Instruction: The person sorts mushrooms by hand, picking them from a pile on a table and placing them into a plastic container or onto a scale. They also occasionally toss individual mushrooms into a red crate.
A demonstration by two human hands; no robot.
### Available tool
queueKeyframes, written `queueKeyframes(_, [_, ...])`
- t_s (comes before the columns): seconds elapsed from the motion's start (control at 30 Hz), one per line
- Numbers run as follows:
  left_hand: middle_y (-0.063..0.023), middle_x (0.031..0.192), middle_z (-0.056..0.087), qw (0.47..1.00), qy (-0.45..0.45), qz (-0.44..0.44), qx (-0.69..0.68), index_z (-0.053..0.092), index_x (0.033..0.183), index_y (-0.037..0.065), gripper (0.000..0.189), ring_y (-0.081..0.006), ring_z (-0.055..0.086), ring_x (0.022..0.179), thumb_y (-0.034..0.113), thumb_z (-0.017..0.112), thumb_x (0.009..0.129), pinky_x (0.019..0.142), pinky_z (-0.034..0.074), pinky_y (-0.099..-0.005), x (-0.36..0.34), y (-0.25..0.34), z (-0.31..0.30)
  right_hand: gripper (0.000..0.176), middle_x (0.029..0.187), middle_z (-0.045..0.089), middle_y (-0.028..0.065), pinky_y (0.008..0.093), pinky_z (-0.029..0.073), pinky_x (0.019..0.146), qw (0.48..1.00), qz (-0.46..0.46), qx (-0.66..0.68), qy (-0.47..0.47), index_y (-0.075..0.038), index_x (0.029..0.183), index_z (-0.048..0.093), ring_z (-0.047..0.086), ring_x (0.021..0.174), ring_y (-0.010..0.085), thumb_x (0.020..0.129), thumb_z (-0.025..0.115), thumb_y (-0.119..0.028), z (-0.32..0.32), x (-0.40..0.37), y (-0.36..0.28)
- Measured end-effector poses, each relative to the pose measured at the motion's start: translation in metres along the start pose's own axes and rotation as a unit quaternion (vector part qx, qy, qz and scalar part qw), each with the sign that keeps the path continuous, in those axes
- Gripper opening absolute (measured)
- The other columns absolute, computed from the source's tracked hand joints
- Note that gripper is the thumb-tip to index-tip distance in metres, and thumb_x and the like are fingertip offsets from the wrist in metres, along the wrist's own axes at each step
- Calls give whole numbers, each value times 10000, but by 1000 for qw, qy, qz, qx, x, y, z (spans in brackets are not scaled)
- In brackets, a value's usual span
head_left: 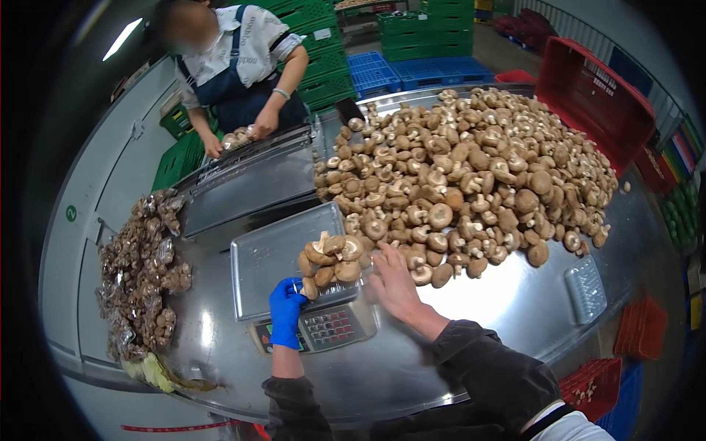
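Clenched on a mushroom (309,288) at the scale (272,257) with left hand (285,312); right hand (393,283) released, nearer the pile (471,169) just beyond

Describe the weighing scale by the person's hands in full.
The scale sits on the shiny metal table. It carries a flat rectangular steel tray with a raised rim; its front panel shows a keypad of red and pale keys. A small heap of brown mushrooms lies on the tray's right part. The blue-gloved left hand reaches over the panel to the heap; the bare right hand hovers beside it.
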State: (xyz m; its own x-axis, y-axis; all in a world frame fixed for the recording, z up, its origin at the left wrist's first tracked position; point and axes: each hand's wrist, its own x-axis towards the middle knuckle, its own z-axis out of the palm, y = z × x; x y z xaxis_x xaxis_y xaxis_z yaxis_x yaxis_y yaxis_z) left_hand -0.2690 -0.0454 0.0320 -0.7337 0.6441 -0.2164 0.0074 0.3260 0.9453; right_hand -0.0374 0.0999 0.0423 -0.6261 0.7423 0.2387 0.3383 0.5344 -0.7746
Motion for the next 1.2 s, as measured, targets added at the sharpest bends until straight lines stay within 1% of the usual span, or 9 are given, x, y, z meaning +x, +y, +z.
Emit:
queueKeyframes(0.1, [-54, 884, 679, 986, 68, 62, 139, 647, 1039, 29, 322, -131, 633, 780, -37, 681, 726, 716, 522, -270, 10, -15, -21, 439, 1464, 329, 203, 449, 291, 1111, 998, -34, -52, -14, 45, 1272, 506, 269, 1380, 382, 899, 543, -182, 25, 11, -9])
queueKeyframes(0.33, [-44, 864, 679, 989, 65, 78, 106, 647, 1059, 38, 307, -128, 626, 786, 21, 702, 757, 738, 519, -292, 11, -32, -61, 623, 1472, 288, 243, 435, 240, 1149, 996, -40, -42, -71, 43, 1395, 331, 234, 1399, 395, 889, 586, -217, 35, 18, -14])
queueKeyframes(0.43, [-72, 915, 687, 957, 77, 29, 278, 641, 1100, 36, 295, -166, 649, 836, 107, 684, 817, 768, 520, -300, 1, 1, -71, 690, 1470, 286, 241, 454, 280, 1127, 996, -45, -22, -73, 41, 1407, 303, 273, 1381, 395, 890, 631, -278, 26, 23, -19])
queueKeyframes(0.5, [-118, 1053, 676, 937, 161, 131, 279, 617, 1181, 46, 336, -211, 657, 942, 171, 650, 871, 815, 518, -326, -3, 25, -62, 768, 1482, 260, 249, 447, 251, 1145, 994, -84, -6, -75, 26, 1443, 251, 248, 1393, 405, 872, 649, -301, 19, 31, -28])
queueKeyframes(0.57, [-162, 1200, 625, 960, 112, 204, 154, 585, 1257, 72, 390, -267, 617, 1091, 213, 644, 898, 911, 485, -360, -7, 53, -43, 871, 1488, 245, 251, 452, 247, 1148, 991, -108, -13, -82, 17, 1461, 212, 240, 1395, 413, 827, 708, -314, 25, 41, -31])
queueKeyframes(0.73, [-177, 1405, 471, 863, -9, 399, 309, 476, 1376, 66, 526, -335, 435, 1314, 251, 629, 908, 1068, 356, -415, 11, 67, -6, 1009, 1519, 176, 251, 461, 232, 1155, 982, -154, -37, -100, -63, 1491, 180, 203, 1409, 420, 726, 805, -266, 37, 63, -57])
queueKeyframes(0.93, [-191, 1355, 498, 826, -14, 416, 381, 508, 1336, 70, 567, -391, 456, 1271, 275, 690, 841, 1047, 380, -451, 18, 39, 1, 973, 1320, 433, 200, 474, 321, 1075, 968, -211, -79, -107, -122, 1453, 291, 389, 1268, 394, 634, 816, -119, 49, 68, -43])
queueKeyframes(1.03, [-172, 1319, 527, 831, -13, 417, 369, 525, 1308, 62, 575, -390, 485, 1232, 265, 712, 804, 1029, 386, -459, 22, 29, 1, 929, 1336, 415, 193, 461, 356, 1065, 969, -203, -63, -128, -139, 1421, 325, 404, 1266, 393, 631, 809, -72, 44, 65, -42])
queueKeyframes(1.2, [-164, 1338, 513, 811, -22, 427, 399, 524, 1299, 51, 574, -402, 463, 1243, 241, 703, 788, 1031, 373, -473, 17, 36, 7, 961, 1401, 387, 204, 463, 312, 1103, 960, -188, -79, -192, -144, 1454, 277, 337, 1347, 400, 670, 830, -194, 37, 69, -41])
